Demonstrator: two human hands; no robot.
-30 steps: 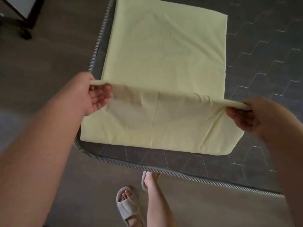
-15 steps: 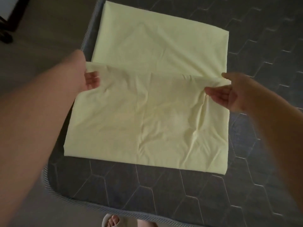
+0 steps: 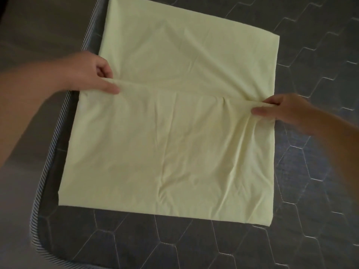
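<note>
The cloth (image 3: 171, 144) lies flat on the mattress (image 3: 194, 241), close to the mattress's left border, and a lifted edge of the cloth runs across its middle. I think the fold can end crooked. The right side is already bunched in wrinkles, so if one hand pulls further than the other, the edges will not meet and creases will be pressed in. The left hand (image 3: 87, 72) pinches the left end of the lifted edge between thumb and curled fingers. The right hand (image 3: 285, 108) pinches the right end the same way, closed narrow on the fabric.
</note>
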